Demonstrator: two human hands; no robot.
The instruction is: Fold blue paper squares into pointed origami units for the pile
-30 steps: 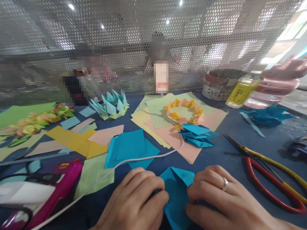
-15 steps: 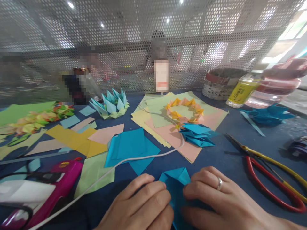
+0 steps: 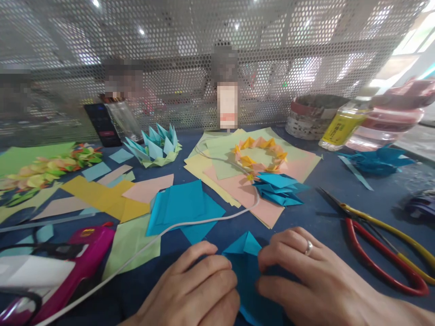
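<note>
A partly folded blue paper piece (image 3: 246,267) lies on the dark blue table near the front edge, its folded tip pointing away from me. My left hand (image 3: 193,290) presses on its left side with fingers curled together. My right hand (image 3: 309,280), with a ring on one finger, pinches and holds down its right side. Just beyond lie a stack of blue paper squares (image 3: 185,208) and a pile of folded blue pieces (image 3: 278,189).
A white cable (image 3: 163,235) runs across the squares. A pink glue gun (image 3: 57,267) lies at front left, red-and-yellow scissors (image 3: 380,244) at right. Pastel sheets with an orange paper ring (image 3: 260,154), a blue paper flower (image 3: 156,147), bottles and a perforated metal screen stand behind.
Both hands have drawn together over the blue piece, and its upper flap has been folded down into a narrower, smaller tip.
</note>
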